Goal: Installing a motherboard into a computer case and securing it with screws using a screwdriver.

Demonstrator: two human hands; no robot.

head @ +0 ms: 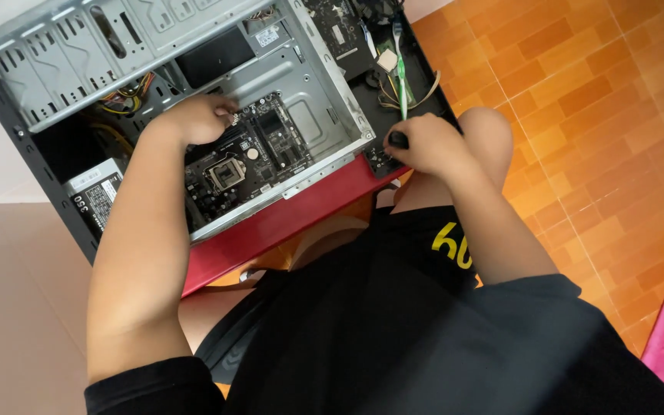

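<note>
While the person sits at the near edge in black clothes, the right hand (424, 144) is closed around a screwdriver (400, 77) with a green shaft, its black handle end in the fist, just right of the open case (55, 54). Farther left, the left hand (197, 119) rests curled on the motherboard (244, 157) inside the case; whether it pinches anything cannot be told. Orange floor tiles (578, 92) lie right and far.
</note>
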